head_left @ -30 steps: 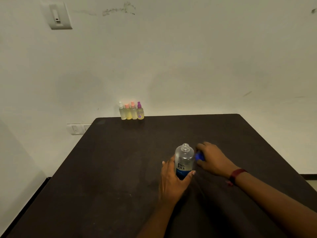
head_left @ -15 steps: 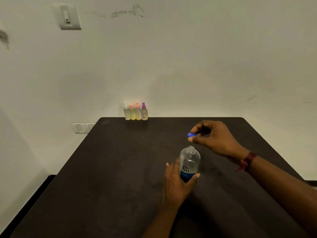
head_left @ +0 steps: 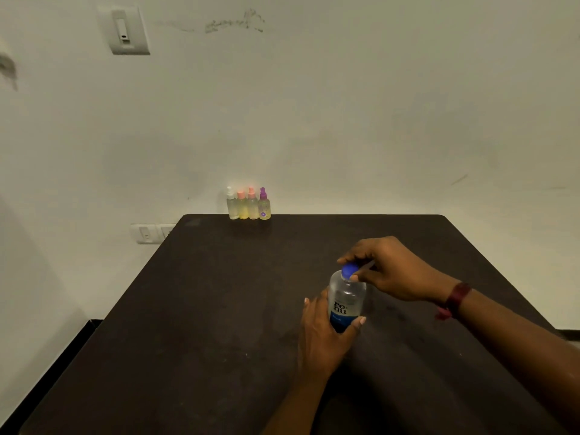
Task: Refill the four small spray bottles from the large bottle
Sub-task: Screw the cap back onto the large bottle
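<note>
The large clear bottle with a blue label stands upright on the dark table. My left hand is wrapped around its lower half. My right hand pinches the blue cap, which sits on the bottle's neck. Several small spray bottles stand in a row at the table's far edge against the wall: a white-topped one, two pink-topped ones and a purple-topped one.
A light wall rises right behind the table, with a switch plate high up and a socket low at the left. The table's left edge drops to a dark floor strip.
My right hand lifted the blue cap from the table beside the bottle, carried it over the open neck and has set it down on the neck. The left hand kept its hold.
</note>
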